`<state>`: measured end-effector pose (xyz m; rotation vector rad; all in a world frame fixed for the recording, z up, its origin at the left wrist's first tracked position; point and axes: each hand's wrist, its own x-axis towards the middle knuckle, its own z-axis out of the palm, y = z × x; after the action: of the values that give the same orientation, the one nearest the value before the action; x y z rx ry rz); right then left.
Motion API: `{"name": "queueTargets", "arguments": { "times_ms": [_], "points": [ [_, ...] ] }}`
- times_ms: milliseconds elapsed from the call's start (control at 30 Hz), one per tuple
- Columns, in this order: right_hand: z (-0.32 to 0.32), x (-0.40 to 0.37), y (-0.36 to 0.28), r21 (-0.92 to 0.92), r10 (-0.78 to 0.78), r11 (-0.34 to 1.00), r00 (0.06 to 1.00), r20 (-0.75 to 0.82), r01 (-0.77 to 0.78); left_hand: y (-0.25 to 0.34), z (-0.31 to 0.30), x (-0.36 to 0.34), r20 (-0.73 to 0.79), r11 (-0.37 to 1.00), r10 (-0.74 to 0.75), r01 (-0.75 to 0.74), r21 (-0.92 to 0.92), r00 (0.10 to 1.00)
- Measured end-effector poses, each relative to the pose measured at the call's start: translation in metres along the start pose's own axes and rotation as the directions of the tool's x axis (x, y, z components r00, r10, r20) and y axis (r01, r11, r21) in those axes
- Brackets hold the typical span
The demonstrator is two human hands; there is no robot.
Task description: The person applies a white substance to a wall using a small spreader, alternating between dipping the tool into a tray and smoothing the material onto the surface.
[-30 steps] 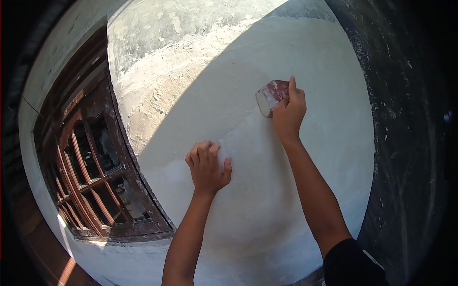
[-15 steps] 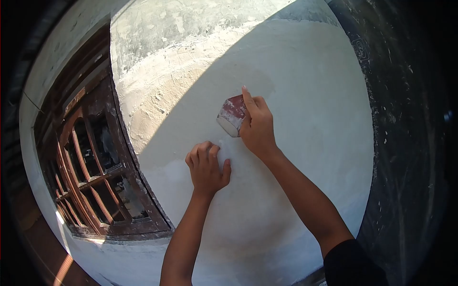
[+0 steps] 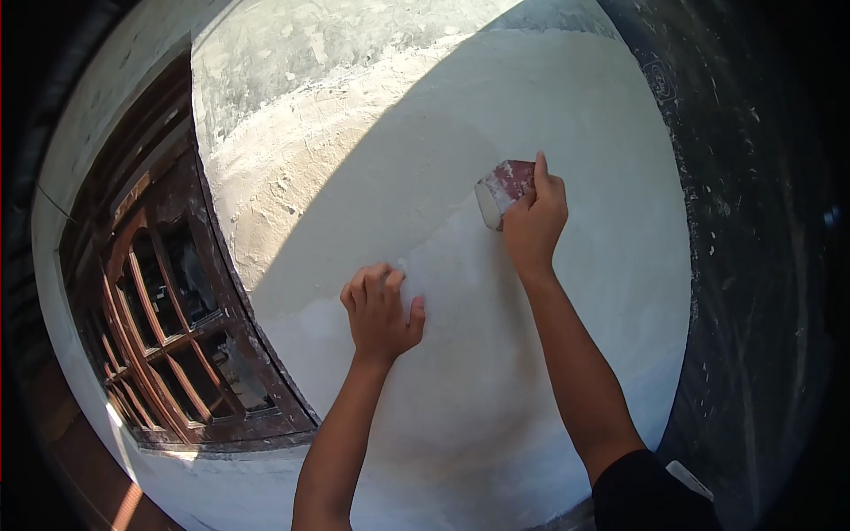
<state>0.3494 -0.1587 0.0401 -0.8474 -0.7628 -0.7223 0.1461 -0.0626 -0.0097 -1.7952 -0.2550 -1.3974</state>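
— Where's the scraper?

— The scraper [image 3: 503, 190] is in my right hand [image 3: 534, 221], up against the wall [image 3: 460, 416], right of the middle. It's a small reddish blade smeared with white. My fingers are closed round its back end, with the forefinger laid straight up along it.

— Which way does it lie?

— It slants. The wide white edge points down and to the left, and the held end sits up and to the right under my knuckles. So the blade lies left of my fingers, flat or nearly flat on the plaster; I can't tell if there's a gap.

— And your other hand?

— My left hand [image 3: 381, 310] is lower and further left, apart from the blade, knuckles on the wall. The fingers are curled into a loose fist with the thumb out to the side. I can't see whether anything is tucked inside. The right hand is the one on the tool; the left is only near it.

— What's around them?

— Smooth pale plaster in shade under both hands, a rough sunlit patch [image 3: 292, 168] above left, and a brown wooden window [image 3: 177, 301] at the far left
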Motion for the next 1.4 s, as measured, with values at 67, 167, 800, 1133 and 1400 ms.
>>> {"name": "queueTargets", "arguments": {
  "times_ms": [67, 167, 800, 1133, 1400],
  "points": [
    [-0.009, 0.003, -0.008, 0.070, -0.025, 0.997, 0.996, -0.081, 0.031, 0.001, 0.000, 0.002, 0.026, 1.000, 0.014, -0.014, -0.007, 1.000],
    [0.014, -0.010, -0.006, 0.041, -0.129, 0.991, 0.982, 0.140, 0.124, 0.003, 0.000, 0.001, 0.004, 1.000, 0.008, -0.008, -0.011, 1.000],
    [0.036, -0.016, -0.033, 0.172, -0.208, 0.964, 0.978, 0.005, 0.204, -0.002, 0.002, 0.006, -0.037, 1.000, -0.031, 0.031, 0.001, 0.999],
    [0.020, -0.012, -0.018, 0.183, -0.109, 0.976, 0.993, -0.045, 0.116, -0.002, 0.004, 0.005, -0.065, 0.999, -0.033, 0.033, 0.003, 0.997],
    [0.005, -0.003, -0.004, 0.118, 0.010, 0.993, 0.991, -0.136, 0.007, -0.002, 0.004, 0.006, -0.060, 1.000, -0.023, 0.023, 0.001, 0.998]
  ]
}}
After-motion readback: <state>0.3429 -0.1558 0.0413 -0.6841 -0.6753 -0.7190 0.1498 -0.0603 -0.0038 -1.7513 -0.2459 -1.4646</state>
